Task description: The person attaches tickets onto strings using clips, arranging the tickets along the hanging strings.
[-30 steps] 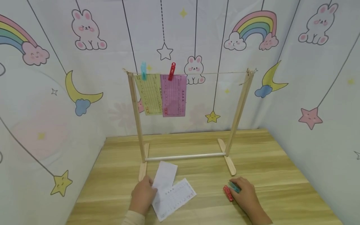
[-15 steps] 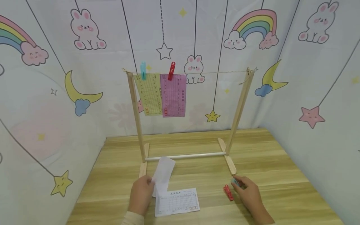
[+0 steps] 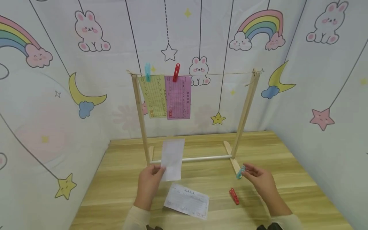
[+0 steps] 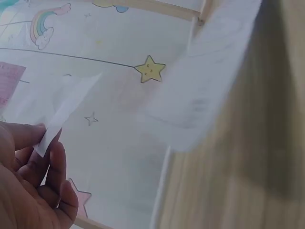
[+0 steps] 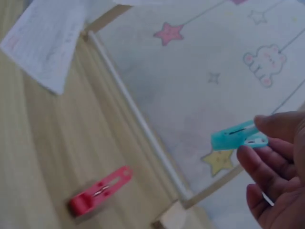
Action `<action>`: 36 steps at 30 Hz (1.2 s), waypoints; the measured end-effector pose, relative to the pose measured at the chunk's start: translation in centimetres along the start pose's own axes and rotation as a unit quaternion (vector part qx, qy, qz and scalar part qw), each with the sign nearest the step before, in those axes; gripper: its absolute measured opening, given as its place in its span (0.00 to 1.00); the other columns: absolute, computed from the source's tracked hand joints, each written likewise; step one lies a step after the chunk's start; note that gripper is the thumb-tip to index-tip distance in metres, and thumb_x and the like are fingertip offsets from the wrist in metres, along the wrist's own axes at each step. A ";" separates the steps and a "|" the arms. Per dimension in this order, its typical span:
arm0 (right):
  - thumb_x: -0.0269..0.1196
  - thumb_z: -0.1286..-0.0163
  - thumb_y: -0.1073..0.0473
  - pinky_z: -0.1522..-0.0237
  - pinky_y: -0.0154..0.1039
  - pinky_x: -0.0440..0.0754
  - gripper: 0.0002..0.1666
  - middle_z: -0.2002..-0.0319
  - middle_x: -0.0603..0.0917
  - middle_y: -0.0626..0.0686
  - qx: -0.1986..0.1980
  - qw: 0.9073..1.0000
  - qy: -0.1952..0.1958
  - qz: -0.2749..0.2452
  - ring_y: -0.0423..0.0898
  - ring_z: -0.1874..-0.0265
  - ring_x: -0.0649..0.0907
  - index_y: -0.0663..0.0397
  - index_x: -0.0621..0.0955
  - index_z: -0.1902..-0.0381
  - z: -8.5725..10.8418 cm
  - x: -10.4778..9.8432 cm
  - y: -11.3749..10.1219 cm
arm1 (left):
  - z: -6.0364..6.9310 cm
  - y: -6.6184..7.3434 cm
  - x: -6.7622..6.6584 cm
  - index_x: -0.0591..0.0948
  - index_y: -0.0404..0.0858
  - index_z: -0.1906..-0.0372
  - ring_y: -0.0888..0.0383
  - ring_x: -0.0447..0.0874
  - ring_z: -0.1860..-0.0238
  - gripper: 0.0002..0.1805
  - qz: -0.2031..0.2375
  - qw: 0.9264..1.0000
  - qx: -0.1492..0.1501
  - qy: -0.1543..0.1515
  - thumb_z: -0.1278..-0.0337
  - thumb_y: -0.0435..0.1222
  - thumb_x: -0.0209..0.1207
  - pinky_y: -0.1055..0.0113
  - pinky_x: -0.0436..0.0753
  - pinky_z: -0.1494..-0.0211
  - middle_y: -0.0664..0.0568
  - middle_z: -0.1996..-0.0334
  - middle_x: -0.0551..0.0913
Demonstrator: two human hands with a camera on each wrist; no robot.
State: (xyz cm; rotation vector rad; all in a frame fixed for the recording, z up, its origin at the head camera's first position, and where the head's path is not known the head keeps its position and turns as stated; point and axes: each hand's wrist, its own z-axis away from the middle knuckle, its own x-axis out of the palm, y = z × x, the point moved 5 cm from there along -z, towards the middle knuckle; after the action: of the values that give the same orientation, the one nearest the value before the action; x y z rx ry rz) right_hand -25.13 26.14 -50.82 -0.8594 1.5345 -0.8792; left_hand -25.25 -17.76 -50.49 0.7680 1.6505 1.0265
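My left hand (image 3: 150, 183) pinches a white paper slip (image 3: 173, 159) by its lower left edge and holds it upright, its plain side toward the head camera. In my right hand (image 3: 263, 182) a light blue clothespin (image 5: 233, 136) is pinched between thumb and fingers. Below and left of that hand, a red clothespin (image 3: 234, 196) lies on the table. A second white slip (image 3: 187, 201), printed as a form, is in front of the left hand; its corner looks lifted in the left wrist view.
A wooden rack (image 3: 245, 118) with a string (image 3: 221, 74) stands at the back. On its left half hang a yellow slip (image 3: 153, 97) under a blue clothespin (image 3: 148, 72) and a pink slip (image 3: 179, 99) under a red clothespin (image 3: 176, 73). A white rod (image 3: 205, 158) joins its feet.
My left hand has raised one white slip off the other, upright. The other slip has shifted right and turned. My right hand has lifted the blue clothespin away from the red one.
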 end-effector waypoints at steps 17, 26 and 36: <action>0.73 0.32 0.59 0.53 0.31 0.85 0.18 0.55 0.89 0.49 -0.224 0.972 -0.042 -0.059 0.46 0.58 0.86 0.60 0.85 0.46 -7.5 -6.0 -26.3 | -5.9 16.5 0.8 0.87 0.37 0.60 0.55 0.81 0.59 0.10 0.171 0.982 0.078 -0.032 0.37 0.40 0.71 0.65 0.81 0.59 0.50 0.61 0.88; 0.74 0.33 0.58 0.45 0.33 0.83 0.14 0.54 0.89 0.53 -0.260 0.964 -0.037 -0.025 0.48 0.54 0.86 0.57 0.88 0.51 -11.3 -4.8 -37.2 | -9.0 19.3 3.0 0.87 0.36 0.61 0.58 0.76 0.64 0.09 0.249 0.964 0.054 -0.080 0.38 0.37 0.72 0.64 0.77 0.61 0.52 0.65 0.84; 0.73 0.32 0.59 0.44 0.35 0.82 0.08 0.57 0.89 0.53 -0.242 0.969 -0.031 0.036 0.46 0.53 0.85 0.58 0.87 0.61 -15.1 -2.8 -41.0 | -9.9 20.0 4.3 0.86 0.35 0.64 0.60 0.73 0.70 0.07 0.268 0.959 0.050 -0.081 0.38 0.36 0.72 0.65 0.74 0.64 0.55 0.72 0.81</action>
State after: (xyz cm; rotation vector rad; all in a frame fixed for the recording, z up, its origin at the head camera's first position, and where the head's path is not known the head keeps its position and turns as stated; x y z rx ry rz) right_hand -37.33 11.02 -11.54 -1.1567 1.7447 -0.4187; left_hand -35.84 -7.95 -32.95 1.3816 1.3868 1.2150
